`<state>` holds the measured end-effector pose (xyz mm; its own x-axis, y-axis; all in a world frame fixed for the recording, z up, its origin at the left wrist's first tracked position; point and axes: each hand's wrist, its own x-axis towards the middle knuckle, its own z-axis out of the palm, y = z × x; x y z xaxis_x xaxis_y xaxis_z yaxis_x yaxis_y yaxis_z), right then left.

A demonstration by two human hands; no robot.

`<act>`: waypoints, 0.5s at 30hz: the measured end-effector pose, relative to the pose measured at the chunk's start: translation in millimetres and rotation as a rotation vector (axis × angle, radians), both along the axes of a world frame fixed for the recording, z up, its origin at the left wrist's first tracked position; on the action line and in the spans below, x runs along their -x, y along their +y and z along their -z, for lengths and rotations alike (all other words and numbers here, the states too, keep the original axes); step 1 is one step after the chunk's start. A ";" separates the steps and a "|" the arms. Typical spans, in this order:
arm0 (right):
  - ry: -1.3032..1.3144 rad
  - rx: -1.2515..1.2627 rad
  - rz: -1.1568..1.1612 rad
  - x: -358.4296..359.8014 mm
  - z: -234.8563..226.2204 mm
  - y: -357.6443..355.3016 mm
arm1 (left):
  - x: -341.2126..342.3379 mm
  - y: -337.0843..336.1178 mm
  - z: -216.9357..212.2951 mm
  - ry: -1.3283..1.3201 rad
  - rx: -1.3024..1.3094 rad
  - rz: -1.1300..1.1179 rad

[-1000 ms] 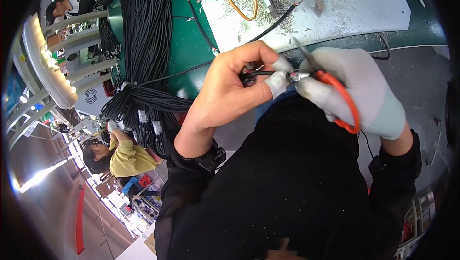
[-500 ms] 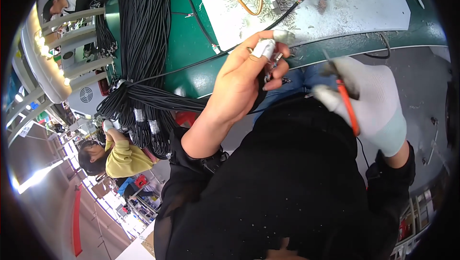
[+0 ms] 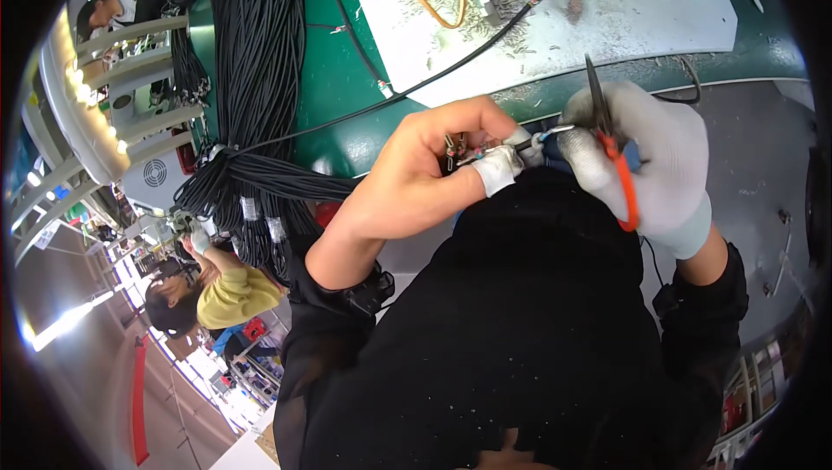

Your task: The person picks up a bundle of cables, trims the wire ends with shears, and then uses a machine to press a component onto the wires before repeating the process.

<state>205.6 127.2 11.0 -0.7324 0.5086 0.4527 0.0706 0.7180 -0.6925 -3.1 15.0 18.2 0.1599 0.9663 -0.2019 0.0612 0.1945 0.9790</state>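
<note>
Wire ends over green workbench, cable-hung factory aisle behind.

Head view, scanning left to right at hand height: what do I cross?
Hanging bundle of black cables → bare left hand pinching thin wire ends → white-gloved right hand holding orange-handled pliers.

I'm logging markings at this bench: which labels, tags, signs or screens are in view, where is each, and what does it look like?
Pale tags: small whitish bands wrapped round the hanging black cable bundle, below where it is tied, left of the left hand.
White tape: a plain wrap on a left fingertip, by the thin wires.
No packages or screens can be made out; anything else is too small or blurred to tell.
</note>
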 end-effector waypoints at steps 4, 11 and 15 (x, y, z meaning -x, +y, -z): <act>-0.125 1.173 -0.032 -6.4 -15.4 -1.6 | -21.8 7.5 -15.8 0.492 -0.110 -0.052; -0.075 1.357 -0.088 -14.0 -9.3 4.9 | -40.6 10.7 -16.4 0.618 -0.227 -0.103; -0.057 1.062 -0.011 -12.6 -10.9 -7.1 | -52.5 14.1 -11.3 0.271 -0.150 -0.250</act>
<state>218.2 120.0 22.0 -0.7454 0.6163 -0.2542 0.1197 -0.2514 -0.9605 49.4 29.1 29.6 -0.1241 0.9906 -0.0579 0.2899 0.0920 0.9526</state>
